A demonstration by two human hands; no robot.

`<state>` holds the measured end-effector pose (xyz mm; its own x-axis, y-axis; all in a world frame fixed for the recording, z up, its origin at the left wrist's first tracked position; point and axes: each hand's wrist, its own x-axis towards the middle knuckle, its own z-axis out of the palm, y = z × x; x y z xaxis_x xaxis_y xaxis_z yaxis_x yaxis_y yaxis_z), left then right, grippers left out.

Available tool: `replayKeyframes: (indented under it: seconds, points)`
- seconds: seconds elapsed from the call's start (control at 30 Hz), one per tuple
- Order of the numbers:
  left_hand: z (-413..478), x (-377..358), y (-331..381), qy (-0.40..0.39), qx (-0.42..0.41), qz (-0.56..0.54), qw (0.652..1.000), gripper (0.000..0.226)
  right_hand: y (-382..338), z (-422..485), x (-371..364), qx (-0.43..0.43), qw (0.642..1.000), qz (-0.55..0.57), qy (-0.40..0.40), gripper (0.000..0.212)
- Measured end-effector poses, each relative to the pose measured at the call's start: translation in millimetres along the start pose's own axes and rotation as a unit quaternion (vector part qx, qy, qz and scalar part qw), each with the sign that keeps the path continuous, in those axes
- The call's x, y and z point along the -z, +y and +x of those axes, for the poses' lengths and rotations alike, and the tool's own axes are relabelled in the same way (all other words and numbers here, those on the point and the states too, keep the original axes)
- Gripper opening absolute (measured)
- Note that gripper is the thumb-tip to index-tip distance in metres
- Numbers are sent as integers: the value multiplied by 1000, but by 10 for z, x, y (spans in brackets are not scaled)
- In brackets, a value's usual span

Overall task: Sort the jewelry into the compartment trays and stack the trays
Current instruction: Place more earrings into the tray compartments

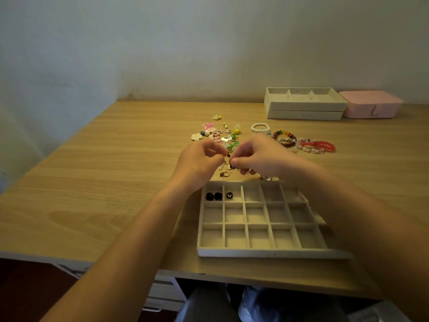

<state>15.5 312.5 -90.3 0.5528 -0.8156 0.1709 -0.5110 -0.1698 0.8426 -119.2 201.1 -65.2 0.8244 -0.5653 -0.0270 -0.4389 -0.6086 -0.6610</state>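
Note:
A beige compartment tray (pixel 274 251) lies at the table's front edge. Its far-left cell holds two black studs (pixel 213 196). The cell beside it holds a black butterfly earring (pixel 229 195). Just beyond the tray my left hand (pixel 199 162) and my right hand (pixel 257 156) meet, both pinching a small dark earring (pixel 230 164) between their fingertips. Loose earrings and charms (pixel 220 134) are scattered behind my hands. Beaded bracelets (pixel 301 140) lie to their right.
Two more beige trays (pixel 304 108) stand stacked at the back right, next to a pink box (pixel 371 105). A few small metal pieces (pixel 225 174) lie between my hands and the tray. The wall runs along the table's far edge.

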Motion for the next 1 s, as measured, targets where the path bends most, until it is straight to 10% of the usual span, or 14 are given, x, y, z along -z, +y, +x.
replayKeyframes:
  seconds: [0.2, 0.8, 1.0]
  points:
    - [-181, 73, 152, -36, -31, -142, 989, 5, 8, -209, 185, -32, 947, 320, -17, 14]
    - [-381, 54, 355, -49, -3, -230, 972, 15, -39, -454, 248, 5, 929, 367, 47, 20]
    - [-449, 20, 339, -1, 19, -251, 968, 10, -75, -478, 173, 22, 973, 218, 72, 6]
